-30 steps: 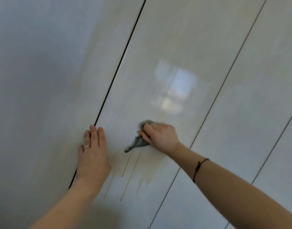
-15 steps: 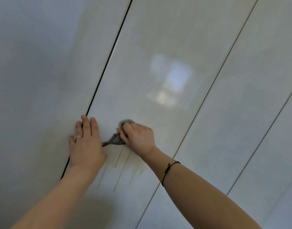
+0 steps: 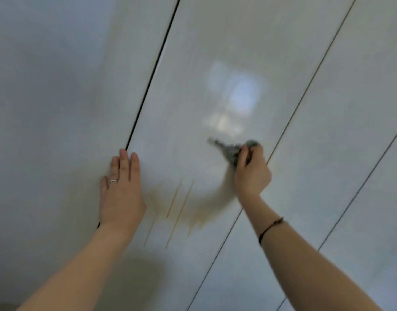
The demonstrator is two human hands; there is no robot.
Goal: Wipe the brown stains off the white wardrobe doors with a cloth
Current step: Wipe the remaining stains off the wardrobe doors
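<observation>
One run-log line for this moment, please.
right hand: grips cloth against door | left hand: flat over door gap | brown stains: present below cloth

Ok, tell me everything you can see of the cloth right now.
The cloth is a dark grey, mottled rag, bunched up and motion-blurred. The right hand grips it, pressing it on the glossy white door near that panel's right seam, up and right of the brown streaks. A loose tail trails up-left.
</observation>
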